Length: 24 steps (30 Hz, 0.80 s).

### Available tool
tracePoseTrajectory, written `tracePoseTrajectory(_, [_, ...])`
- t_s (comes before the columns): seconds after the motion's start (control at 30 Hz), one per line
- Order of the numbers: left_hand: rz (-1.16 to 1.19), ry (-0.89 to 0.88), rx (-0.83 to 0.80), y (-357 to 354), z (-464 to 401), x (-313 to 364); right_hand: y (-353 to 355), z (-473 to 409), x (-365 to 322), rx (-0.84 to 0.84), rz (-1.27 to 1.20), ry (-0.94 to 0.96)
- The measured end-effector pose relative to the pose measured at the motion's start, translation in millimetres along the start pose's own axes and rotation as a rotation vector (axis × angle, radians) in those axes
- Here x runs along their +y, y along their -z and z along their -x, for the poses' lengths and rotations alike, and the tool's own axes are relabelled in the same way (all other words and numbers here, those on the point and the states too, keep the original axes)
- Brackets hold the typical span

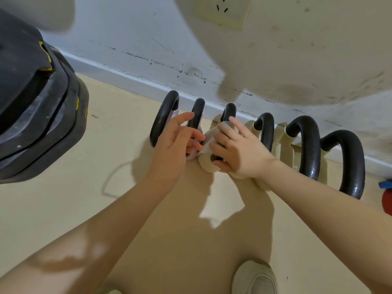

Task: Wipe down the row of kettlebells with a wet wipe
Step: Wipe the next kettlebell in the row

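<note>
Several kettlebells stand in a row along the wall's baseboard, each with a black looped handle. The leftmost handle (pixel 164 117) and the far right handle (pixel 347 164) frame the row. My right hand (pixel 237 149) presses a white wet wipe (pixel 209 143) against the third kettlebell (pixel 209 164), a cream-coloured one, with fingers curled round the wipe and the handle base. My left hand (pixel 178 141) hovers over the second kettlebell (pixel 198 113), fingers spread, fingertips touching the wipe's edge. The kettlebell bodies under my hands are mostly hidden.
A dark grey stack of equipment with yellow trim (pixel 36 107) fills the left. A wall socket (pixel 224 11) sits high on the scuffed wall. A red and blue object (pixel 387 196) pokes in at the right edge. My shoe (pixel 254 276) stands on the beige floor.
</note>
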<state>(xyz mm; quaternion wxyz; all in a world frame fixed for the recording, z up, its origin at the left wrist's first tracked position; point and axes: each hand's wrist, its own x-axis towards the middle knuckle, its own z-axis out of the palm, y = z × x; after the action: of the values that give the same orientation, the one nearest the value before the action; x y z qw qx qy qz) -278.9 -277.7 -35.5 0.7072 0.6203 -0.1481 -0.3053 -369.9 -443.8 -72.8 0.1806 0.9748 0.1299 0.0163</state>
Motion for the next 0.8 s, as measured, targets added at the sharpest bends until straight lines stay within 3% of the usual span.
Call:
tracePoseTrajectory(0.2, [-0.054, 0.035, -0.015, -3.1, 0.1, -5.6, -2.2, 11.8, -12.0, -0.046, 0.076, 0.344])
tracePoseTrajectory(0.27, [-0.083, 0.045, -0.017, -3.2, -0.8, -8.5, 0.8, 3.3, 1.3, -0.019, -0.082, 0.268])
tracePoseTrajectory(0.33, [-0.106, 0.056, -0.02, -4.2, -2.9, -12.2, 1.2, -6.5, 17.1, -0.004, -0.307, 0.074])
tracePoseTrajectory(0.47, [-0.271, 0.079, -0.084, -7.3, -10.4, -21.1, -7.6, -24.6, 40.6, -0.031, -0.469, -0.284])
tracePoseTrajectory(0.53, [-0.375, 0.1, -0.119, -9.8, -14.5, -25.9, -7.9, -36.4, 41.1, -0.071, -0.485, -0.289])
tracePoseTrajectory(0.67, [-0.544, 0.13, -0.134, -14.4, -21.9, -38.5, -7.6, -31.2, 43.8, -0.122, -0.468, -0.008])
tracePoseTrajectory(0.8, [-0.564, 0.168, -0.122, -19.4, -25.6, -49.1, -14.1, -35.7, 54.6, -0.02, -0.725, -0.255])
